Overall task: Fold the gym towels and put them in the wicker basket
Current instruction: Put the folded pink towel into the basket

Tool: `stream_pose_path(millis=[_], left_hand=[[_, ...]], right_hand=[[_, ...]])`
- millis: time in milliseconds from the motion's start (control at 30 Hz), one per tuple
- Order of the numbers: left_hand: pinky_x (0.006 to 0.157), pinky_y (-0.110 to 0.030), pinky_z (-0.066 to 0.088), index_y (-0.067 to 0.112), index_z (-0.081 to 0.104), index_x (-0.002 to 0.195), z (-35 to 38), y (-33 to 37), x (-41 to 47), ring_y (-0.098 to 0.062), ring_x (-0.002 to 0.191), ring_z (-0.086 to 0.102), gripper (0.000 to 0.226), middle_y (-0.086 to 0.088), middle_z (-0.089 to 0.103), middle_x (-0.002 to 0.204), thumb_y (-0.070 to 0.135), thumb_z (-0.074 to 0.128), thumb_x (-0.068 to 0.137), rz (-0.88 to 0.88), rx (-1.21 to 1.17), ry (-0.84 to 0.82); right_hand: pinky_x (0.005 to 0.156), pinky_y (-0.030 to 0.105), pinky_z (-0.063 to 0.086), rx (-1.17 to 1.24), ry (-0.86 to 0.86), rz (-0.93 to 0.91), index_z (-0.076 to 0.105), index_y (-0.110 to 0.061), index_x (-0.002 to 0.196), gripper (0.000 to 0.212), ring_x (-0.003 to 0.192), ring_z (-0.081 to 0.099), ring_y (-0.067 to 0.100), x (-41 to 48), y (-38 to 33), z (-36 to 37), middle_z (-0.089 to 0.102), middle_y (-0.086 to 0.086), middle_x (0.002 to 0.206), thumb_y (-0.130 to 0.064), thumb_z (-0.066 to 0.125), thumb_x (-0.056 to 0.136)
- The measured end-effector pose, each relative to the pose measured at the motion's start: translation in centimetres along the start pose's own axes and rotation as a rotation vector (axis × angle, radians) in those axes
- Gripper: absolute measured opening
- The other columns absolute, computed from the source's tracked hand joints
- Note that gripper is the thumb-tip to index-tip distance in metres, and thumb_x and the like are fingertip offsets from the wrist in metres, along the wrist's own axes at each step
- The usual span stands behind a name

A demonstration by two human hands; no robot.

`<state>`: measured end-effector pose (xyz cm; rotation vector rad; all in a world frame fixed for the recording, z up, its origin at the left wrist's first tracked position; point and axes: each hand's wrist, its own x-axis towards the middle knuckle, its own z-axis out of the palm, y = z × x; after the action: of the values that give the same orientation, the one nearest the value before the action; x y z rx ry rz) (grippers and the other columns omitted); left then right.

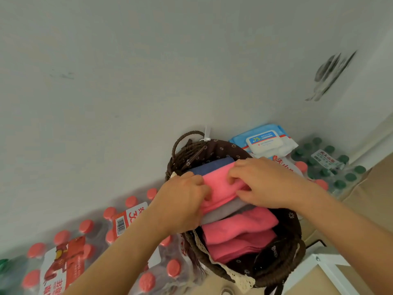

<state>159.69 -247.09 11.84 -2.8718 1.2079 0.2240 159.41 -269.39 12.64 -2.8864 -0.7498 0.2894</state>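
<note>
Against the grey wall: wicker basket, dark brown, flowered liner.
Top pink towel: folded, inside the basket, lying on a grey towel, navy towel just behind it.
Left hand: fingers curled, pinching the top pink towel's left end.
Right hand: fingers curled onto its upper fold, thumb at the near edge.
Nearer the person: lower pink towel and darker pink towel, folded, in the basket.
Surroundings: red-capped bottle packs left; wipes pack and green-capped bottles right.
</note>
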Motion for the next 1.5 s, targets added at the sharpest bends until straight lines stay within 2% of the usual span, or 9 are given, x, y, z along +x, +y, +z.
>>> stream_pose_path(millis=[100,200,333,467,633,833,1000,1267,1500], left_hand=[[0.065,-0.035,0.049,0.027,0.058,0.097,-0.5,0.4,0.4,-0.019,0.078,0.058,0.034,0.005,0.059,0.083,0.044,0.035,0.08,-0.075,0.039,0.105],[0.056,-0.033,0.046,0.035,0.046,0.122,0.6,0.5,0.9,-0.02,0.071,0.057,0.043,0.005,0.056,0.078,0.053,0.051,0.083,-0.059,0.076,0.168],[0.049,-0.031,0.04,0.035,0.055,0.118,1.5,0.2,1.2,-0.021,0.062,0.052,0.049,0.003,0.049,0.071,0.037,0.068,0.071,-0.019,0.117,0.171],[0.049,-0.029,0.038,0.034,0.06,0.113,1.5,-0.1,1.0,-0.019,0.059,0.052,0.036,0.004,0.049,0.071,0.041,0.051,0.078,0.014,0.132,0.246],[0.045,-0.032,0.047,0.038,0.059,0.107,1.8,0.8,1.0,-0.018,0.061,0.06,0.039,0.006,0.055,0.072,0.054,0.029,0.088,-0.056,0.039,0.145],[0.06,-0.03,0.036,0.042,0.038,0.126,1.4,1.9,2.2,-0.022,0.09,0.062,0.033,0.003,0.055,0.099,0.05,0.04,0.093,-0.154,0.092,0.054],[0.072,-0.033,0.037,0.042,0.036,0.13,0.8,2.0,2.1,-0.019,0.101,0.053,0.041,0.006,0.049,0.099,0.046,0.047,0.091,-0.202,-0.03,0.049],[0.074,-0.034,0.05,0.032,0.062,0.114,-0.8,1.3,1.2,-0.01,0.084,0.056,0.024,0.009,0.053,0.095,0.037,0.053,0.092,-0.109,-0.284,0.293],[0.063,-0.033,0.05,0.027,0.07,0.091,-2.2,3.9,0.2,-0.005,0.066,0.052,0.035,0.01,0.062,0.074,0.043,0.039,0.086,0.008,-0.388,0.405]], right_hand=[[0.071,0.037,0.044,-0.009,0.071,0.055,0.043,-0.025,0.079,0.016,0.089,0.058,0.021,0.4,-0.5,-0.5,0.059,-0.003,0.092,-0.038,0.047,0.089],[0.07,0.035,0.041,-0.027,0.082,0.113,0.053,-0.027,0.096,0.019,0.098,0.058,0.019,0.6,-1.2,0.5,0.054,-0.005,0.105,-0.045,0.052,0.089],[0.071,0.034,0.043,0.07,0.131,0.163,0.054,-0.025,0.113,0.032,0.1,0.057,0.02,0.2,-1.3,1.8,0.047,-0.004,0.116,-0.045,0.057,0.087],[0.071,0.035,0.046,0.156,0.253,0.145,0.062,-0.018,0.103,0.028,0.093,0.058,0.021,-0.2,-1.1,2.8,0.051,0.0,0.111,-0.038,0.066,0.083],[0.062,0.038,0.05,0.036,0.241,0.12,0.063,-0.023,0.084,0.016,0.083,0.06,0.021,-0.3,-1.0,4.0,0.058,-0.002,0.095,-0.039,0.064,0.08],[0.069,0.036,0.042,-0.005,0.214,0.102,0.064,-0.027,0.091,0.016,0.089,0.061,0.022,0.2,-0.9,3.6,0.061,-0.005,0.094,-0.04,0.06,0.084],[0.074,0.035,0.042,0.115,0.236,0.082,0.064,-0.024,0.098,0.021,0.094,0.056,0.02,-0.4,-0.8,2.9,0.057,-0.004,0.099,-0.038,0.056,0.085],[0.086,0.038,0.047,0.395,0.447,0.182,0.067,-0.022,0.104,0.032,0.1,0.059,0.019,-3.3,-0.9,1.2,0.065,-0.005,0.105,-0.04,0.052,0.082],[0.078,0.025,0.044,0.536,0.606,0.379,0.069,-0.023,0.096,0.011,0.085,0.058,0.005,-7.5,-2.7,1.1,0.067,-0.007,0.09,-0.024,0.064,0.087]])
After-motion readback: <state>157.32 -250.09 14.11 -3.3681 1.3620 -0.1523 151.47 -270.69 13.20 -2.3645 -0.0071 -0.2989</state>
